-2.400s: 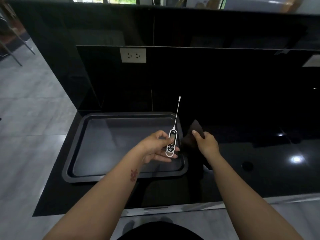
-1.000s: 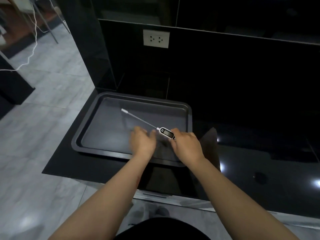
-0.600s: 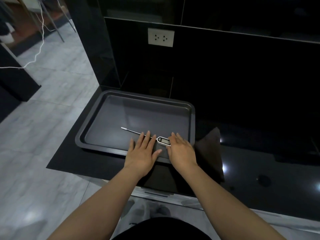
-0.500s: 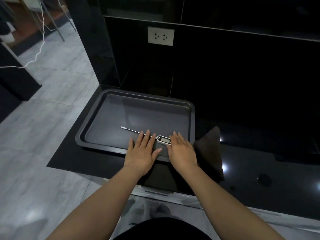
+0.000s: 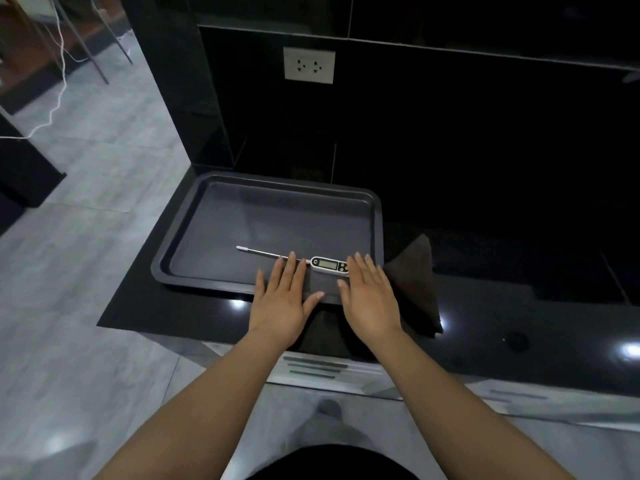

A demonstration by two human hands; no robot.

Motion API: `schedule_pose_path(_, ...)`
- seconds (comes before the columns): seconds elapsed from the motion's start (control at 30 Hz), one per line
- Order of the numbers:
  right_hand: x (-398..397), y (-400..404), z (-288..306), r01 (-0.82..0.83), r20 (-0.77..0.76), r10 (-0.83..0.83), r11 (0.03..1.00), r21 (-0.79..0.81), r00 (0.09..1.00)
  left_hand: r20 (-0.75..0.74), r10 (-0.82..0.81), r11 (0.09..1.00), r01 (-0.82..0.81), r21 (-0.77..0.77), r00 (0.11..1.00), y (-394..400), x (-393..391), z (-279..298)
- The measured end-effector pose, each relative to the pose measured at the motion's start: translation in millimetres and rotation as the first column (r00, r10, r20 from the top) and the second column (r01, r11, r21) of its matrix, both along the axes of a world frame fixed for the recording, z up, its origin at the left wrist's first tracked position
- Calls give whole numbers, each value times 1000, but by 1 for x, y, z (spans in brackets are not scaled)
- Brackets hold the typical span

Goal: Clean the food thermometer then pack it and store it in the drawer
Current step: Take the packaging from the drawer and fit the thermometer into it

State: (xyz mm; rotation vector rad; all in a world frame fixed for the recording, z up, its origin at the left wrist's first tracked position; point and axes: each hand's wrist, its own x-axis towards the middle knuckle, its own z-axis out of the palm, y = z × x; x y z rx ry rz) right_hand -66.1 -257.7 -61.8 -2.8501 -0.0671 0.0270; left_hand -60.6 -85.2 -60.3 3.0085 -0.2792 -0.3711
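A glossy black bench [image 5: 519, 317] over grey floor tiles carries a dark rectangular metal tray [image 5: 207, 233] holding a white digital probe thermometer [image 5: 328, 264]; both hands' fingers lie flat, spread, gripping nothing

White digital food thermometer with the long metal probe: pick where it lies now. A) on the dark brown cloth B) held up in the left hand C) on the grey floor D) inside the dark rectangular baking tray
D: the white digital food thermometer lies flat inside the dark rectangular baking tray, with both hands open just in front of it.
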Motion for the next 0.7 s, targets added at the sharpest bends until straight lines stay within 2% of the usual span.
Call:
schedule_pose_path(0.37,-82,-2,-8,171,91,-169,985,-10,981,119,53,993,-40,-108,991,38,-80,-4)
schedule_pose_path(0.6,-109,-17,-17,173,18,-172,979,-108,985,242,75,957,-2,-289,967,40,-136,-17)
schedule_pose_path(0.7,-113,-25,-27,178,-26,-184,974,-142,983,188,81,935,-9,-354,979,35,-152,-25)
